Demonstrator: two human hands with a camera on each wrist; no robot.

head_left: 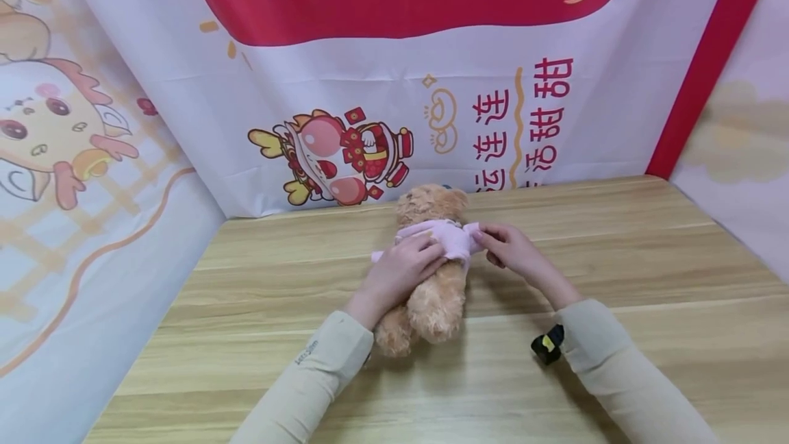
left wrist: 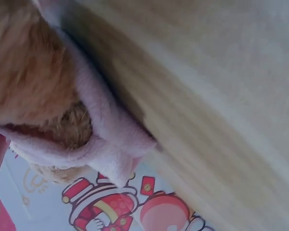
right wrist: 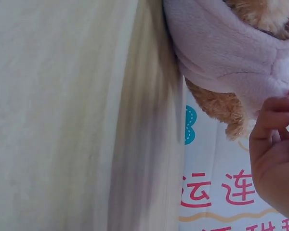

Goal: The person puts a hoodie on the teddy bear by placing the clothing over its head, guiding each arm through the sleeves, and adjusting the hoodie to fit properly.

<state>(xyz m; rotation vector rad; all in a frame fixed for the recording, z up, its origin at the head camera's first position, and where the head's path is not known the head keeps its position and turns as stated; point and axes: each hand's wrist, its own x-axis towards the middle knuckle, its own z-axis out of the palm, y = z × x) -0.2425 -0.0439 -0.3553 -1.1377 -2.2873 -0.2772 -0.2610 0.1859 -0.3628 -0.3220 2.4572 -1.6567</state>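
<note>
At left, a cartoon-printed wall (head_left: 55, 115) was seen beside the wooden table (head_left: 246, 293). The left hand (head_left: 401, 269) was laid over a teddy bear (head_left: 439, 300), which was placed on the table, head toward the backdrop (head_left: 370, 81); whether anything was gripped there cannot be told. Farther right, the bear's pink garment (head_left: 455, 242) was pinched at its edge by the right hand (head_left: 510, 249).

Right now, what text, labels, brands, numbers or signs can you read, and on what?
"运连连": red print on white backdrop.
"活甜甜": same backdrop; an adjoining character is partly hidden at the tabletop.
Large white characters on red panel: cut off by the frame, unreadable.
Dark lettering on left sleeve: too small to read.
Pink top on teddy bear: no readable text.
</note>
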